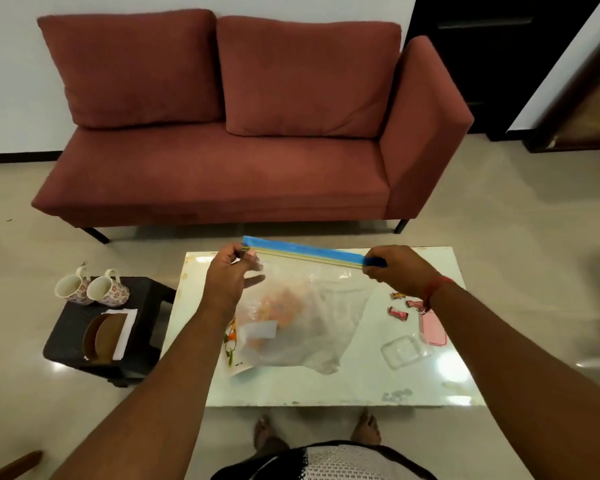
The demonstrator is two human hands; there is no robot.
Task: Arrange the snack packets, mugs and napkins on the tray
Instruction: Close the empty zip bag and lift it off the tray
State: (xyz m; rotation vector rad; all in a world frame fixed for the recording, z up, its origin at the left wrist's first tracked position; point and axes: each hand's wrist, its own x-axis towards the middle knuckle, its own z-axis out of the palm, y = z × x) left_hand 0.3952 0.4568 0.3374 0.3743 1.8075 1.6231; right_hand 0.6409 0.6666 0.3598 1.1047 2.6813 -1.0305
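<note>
I hold a clear zip bag with a blue seal strip above the white table. My left hand pinches the strip's left end, and my right hand grips its right end at the blue slider. Orange snack pieces show inside the bag. A printed packet lies partly under the bag. Three small red snack packets lie on the table by my right wrist. Two floral mugs and white napkins in a brown holder sit on a black stool at the left. No tray can be made out for certain.
A clear plastic container and a pink flat object lie on the table's right side. A red sofa stands behind the table. My bare feet are under the table's near edge.
</note>
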